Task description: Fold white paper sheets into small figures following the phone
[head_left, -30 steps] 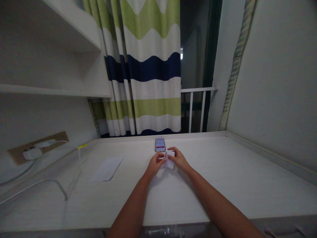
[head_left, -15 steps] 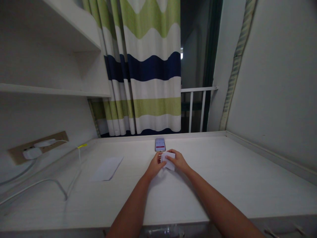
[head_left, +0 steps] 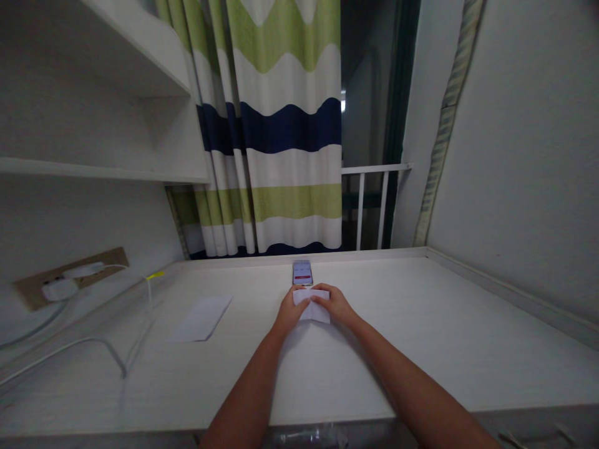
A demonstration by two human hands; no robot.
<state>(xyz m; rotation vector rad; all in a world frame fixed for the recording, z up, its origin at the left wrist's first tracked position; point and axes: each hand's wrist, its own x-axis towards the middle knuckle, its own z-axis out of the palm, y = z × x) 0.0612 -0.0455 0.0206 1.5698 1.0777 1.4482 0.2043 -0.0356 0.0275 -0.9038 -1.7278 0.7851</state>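
L hand [head_left: 289, 310] + R hand [head_left: 337, 304] both on the small white folded paper [head_left: 319, 315]; fingers pinch it, L fingers on its L side, R fingers on its R side, thumbs on the near face, tips close tog. at approx. the mid crease. Paper sits btwn the hands, its lower part showing below the thumbs; can't tell if its bottom edge touches the table [head_left: 421, 349]. Phone [head_left: 302, 272] w/ lit screen lies just beyond the fingers, upright to viewer, text too small to read. L of the fingers, well apart, a white sheet [head_left: 204, 318] lies flat on table. Farther L: white cable [head_left: 88, 340] w/ a bend on the tabletop, yellow tag [head_left: 156, 275], white plug [head_left: 60, 289] at wall. Beyond phone, past table's back edge: striped curtain [head_left: 294, 128] (green/white/navy), white railing [head_left: 374, 169] to its R. Up L of fingers: white shelf [head_left: 103, 169].
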